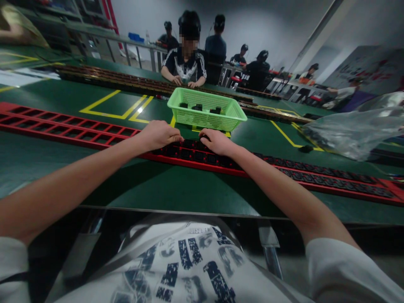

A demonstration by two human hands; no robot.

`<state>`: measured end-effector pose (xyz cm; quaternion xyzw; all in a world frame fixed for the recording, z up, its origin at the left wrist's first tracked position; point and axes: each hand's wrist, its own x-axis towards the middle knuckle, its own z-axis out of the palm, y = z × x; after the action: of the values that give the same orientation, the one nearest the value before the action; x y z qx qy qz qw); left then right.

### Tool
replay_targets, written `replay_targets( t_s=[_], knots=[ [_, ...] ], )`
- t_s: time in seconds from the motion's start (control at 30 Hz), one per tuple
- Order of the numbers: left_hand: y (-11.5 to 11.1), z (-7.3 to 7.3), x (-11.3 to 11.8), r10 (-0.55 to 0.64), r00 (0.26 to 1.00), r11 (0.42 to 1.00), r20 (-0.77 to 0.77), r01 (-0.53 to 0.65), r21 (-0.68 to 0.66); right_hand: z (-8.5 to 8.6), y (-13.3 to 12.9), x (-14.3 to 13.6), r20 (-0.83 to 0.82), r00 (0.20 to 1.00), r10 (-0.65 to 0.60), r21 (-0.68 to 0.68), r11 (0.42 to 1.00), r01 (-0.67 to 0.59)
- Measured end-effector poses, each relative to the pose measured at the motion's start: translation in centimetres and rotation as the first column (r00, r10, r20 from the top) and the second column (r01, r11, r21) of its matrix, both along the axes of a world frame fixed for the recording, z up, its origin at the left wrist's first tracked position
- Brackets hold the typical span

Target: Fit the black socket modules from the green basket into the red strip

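A long red slotted strip point(195, 163) lies across the green table in front of me. Black square parts fill its slots from the middle to the right, while the slots on the left are bare. My left hand point(160, 135) rests over the strip's middle with curled fingers, thumb and fingertips pressed together; what they pinch, if anything, is hidden. Just to the right, my right hand point(218, 142) bends over the strip's far row, its fingers closed around a small black part point(205, 137), mostly covered. Behind both hands stands a light green basket point(206, 120) with several black parts point(197, 107) inside.
Long brownish strips point(120, 80) lie along the table's far side, where a person point(186, 63) sits facing me. Clear plastic bags point(353, 130) are at the right, near a small dark piece point(305, 149). Yellow tape point(104, 113) marks the tabletop. Other people work behind.
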<state>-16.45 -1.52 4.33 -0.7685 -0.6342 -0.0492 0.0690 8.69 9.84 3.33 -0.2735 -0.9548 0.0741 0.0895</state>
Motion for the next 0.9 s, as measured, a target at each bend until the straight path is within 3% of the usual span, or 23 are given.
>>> replay_targets(
  t_s=[0.23, 0.43, 0.53, 0.73, 0.9],
  knots=[
    [0.7, -1.4, -0.1, -0.13, 0.991, 0.987, 0.043, 0.125, 0.101, 0.0, 0.1, -0.1, -0.001, 1.0, -0.01, 0.007, 1.0, 0.01],
    [2.7, -2.7, -1.3, -0.128, 0.982, 0.986, 0.14, 0.141, -0.091, -0.2, 0.1, 0.0, -0.001, 1.0, -0.008, 0.009, 1.0, 0.008],
    [3.0, -2.9, -1.5, -0.147, 0.98, 0.974, 0.134, 0.168, -0.155, -0.2, 0.2, 0.0, -0.015, 1.0, -0.004, 0.004, 1.0, 0.004],
    [2.8, -2.6, -1.3, -0.213, 0.968, 0.964, 0.13, 0.23, -0.136, -0.4, 0.5, 0.2, -0.099, 0.995, 0.019, 0.01, 1.0, -0.019],
    [2.1, -2.6, -0.9, -0.149, 0.959, 0.986, 0.242, 0.163, -0.039, -0.5, 0.6, 0.5, -0.221, 0.971, 0.09, 0.007, 0.996, -0.09]
  ],
)
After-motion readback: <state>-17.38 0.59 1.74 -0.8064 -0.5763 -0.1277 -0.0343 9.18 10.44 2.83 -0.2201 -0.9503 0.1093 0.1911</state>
